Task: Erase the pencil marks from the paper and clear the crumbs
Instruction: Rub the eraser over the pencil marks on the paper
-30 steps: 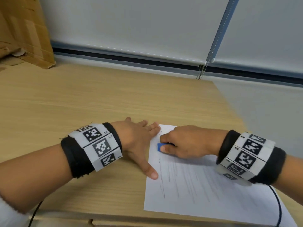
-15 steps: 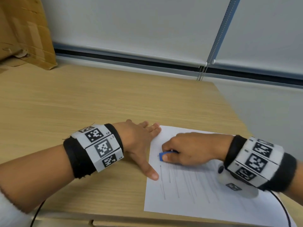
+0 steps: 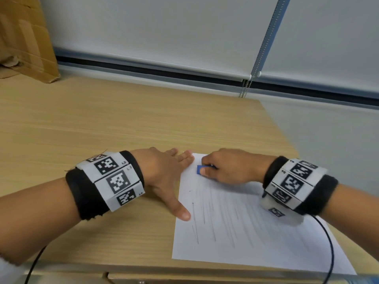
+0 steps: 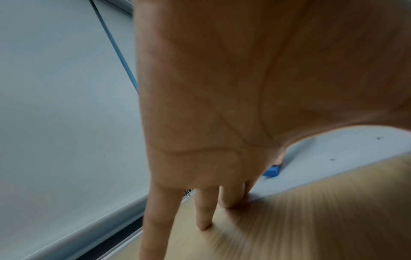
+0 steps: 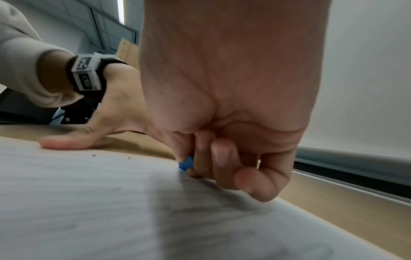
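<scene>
Head view gives me the pale wooden worktop [image 3: 123, 124] under both hands. On it, beneath my right hand [image 3: 229, 167], lies the white sheet of paper [image 3: 256, 238] with grey pencil strokes [image 3: 213, 222]. My left hand [image 3: 164, 173] lies flat, fingers straight and spread, fingertips and thumb touching the sheet's left edge. My right hand's curled fingers pinch the small blue eraser [image 3: 200, 169], its lower edge on the paper just right of the left fingertips.
</scene>
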`<state>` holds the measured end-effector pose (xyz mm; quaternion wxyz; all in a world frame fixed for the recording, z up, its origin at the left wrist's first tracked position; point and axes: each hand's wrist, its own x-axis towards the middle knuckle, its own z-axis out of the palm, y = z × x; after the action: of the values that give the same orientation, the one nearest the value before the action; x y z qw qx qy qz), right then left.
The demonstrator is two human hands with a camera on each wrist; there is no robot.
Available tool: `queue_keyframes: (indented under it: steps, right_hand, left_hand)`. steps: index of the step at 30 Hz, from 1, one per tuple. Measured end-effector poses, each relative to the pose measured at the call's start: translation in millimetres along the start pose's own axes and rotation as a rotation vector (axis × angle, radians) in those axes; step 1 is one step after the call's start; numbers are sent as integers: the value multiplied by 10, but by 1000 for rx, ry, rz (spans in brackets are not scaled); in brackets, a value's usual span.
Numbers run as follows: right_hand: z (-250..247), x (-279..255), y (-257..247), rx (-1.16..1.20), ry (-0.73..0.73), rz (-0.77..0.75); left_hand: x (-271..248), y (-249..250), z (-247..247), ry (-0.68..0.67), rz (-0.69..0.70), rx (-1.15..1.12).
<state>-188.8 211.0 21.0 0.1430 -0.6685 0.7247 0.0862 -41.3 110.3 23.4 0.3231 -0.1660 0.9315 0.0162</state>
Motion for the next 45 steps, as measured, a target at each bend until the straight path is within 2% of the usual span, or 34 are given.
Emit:
queue_keyframes:
  steps: [6, 12, 17, 23, 28, 34, 40, 45]
  right_hand:
    - [80, -240, -159, -15, -152, -93]
    - [-3, 25, -8, -17, 10, 6]
    - [78, -245, -201, -35, -164, -99]
    - [-42, 59, 24, -11, -15, 23]
    - [86, -255, -192, -78, -160, -100]
    - [-5, 31, -10, -44, 2, 19]
    - [89, -310, -251, -54, -156, -100]
    - [-23, -7, -7, -40, -20, 7]
  left_hand:
    - [30, -12, 17, 5, 2, 6]
    - [9, -3, 8, 5, 0, 10]
    - [36, -3, 17, -1, 1, 8]
    - [12, -1, 9, 1, -6, -3]
    - [38, 0, 14, -5, -5, 13]
    - [35, 0, 17, 0, -6, 10]
    - [48, -1, 11, -1, -3, 0]
    - [34, -16, 21, 8, 2, -2]
